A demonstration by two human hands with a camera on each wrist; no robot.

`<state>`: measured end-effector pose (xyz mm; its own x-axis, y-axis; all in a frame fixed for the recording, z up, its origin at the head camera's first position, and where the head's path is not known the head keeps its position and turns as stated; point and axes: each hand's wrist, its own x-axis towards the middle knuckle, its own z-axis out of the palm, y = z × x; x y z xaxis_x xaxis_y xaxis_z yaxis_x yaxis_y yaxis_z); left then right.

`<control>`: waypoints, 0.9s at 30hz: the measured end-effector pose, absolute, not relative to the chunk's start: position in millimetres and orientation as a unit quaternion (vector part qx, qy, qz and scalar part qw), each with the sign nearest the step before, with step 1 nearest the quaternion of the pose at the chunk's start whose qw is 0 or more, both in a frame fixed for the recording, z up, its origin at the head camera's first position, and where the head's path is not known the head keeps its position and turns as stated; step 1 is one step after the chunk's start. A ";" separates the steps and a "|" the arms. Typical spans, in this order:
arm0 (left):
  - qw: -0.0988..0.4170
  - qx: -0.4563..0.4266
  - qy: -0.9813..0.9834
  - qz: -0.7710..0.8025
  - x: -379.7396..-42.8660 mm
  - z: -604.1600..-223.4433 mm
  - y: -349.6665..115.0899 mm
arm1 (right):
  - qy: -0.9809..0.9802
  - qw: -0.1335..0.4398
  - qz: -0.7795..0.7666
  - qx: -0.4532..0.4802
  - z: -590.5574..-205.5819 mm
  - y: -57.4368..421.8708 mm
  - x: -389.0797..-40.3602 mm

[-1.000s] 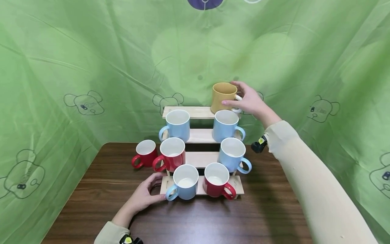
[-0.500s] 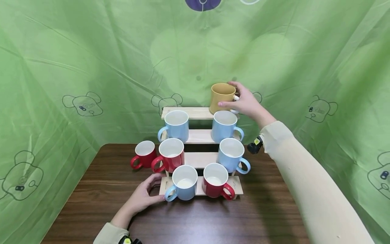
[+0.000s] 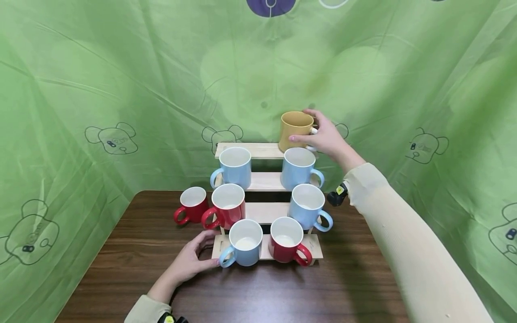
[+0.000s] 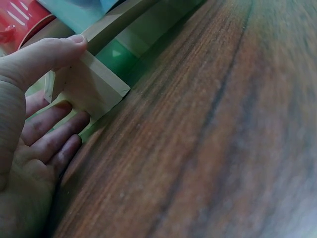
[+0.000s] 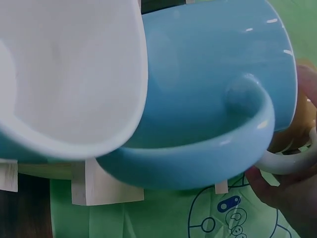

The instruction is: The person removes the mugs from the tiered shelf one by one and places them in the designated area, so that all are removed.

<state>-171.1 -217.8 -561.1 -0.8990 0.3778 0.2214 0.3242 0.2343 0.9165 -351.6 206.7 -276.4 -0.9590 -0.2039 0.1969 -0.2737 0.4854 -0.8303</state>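
In the head view, my right hand grips a yellow mug at the right end of the top shelf. The thumb lies on its front, the fingers reach behind, and the palm partly hides the white handle. My left hand holds the lower left end of a stepped wooden rack. In the left wrist view, the thumb presses the board's edge and the other fingers lie behind the rack's end panel. A light blue mug stands beside that thumb.
Lower steps bear a red mug, another red mug and several light blue mugs, including one just below the yellow mug. A smaller red mug stands on the brown table, left of the rack. A green curtain hangs close behind.
My right hand has shifted slightly left and covers more of the yellow mug's handle. The mug stays at the top shelf's right end. My left hand keeps its place on the rack.
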 end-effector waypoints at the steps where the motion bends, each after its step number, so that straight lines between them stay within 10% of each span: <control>1: 0.024 0.222 0.787 0.576 -171.0 -560.8 -218.0 | -0.862 0.035 0.487 0.138 -276.4 206.5 -351.8; 27: 0.028 0.224 0.783 0.580 -172.1 -563.3 -217.4 | -0.840 0.121 0.519 0.102 -277.9 210.4 -349.9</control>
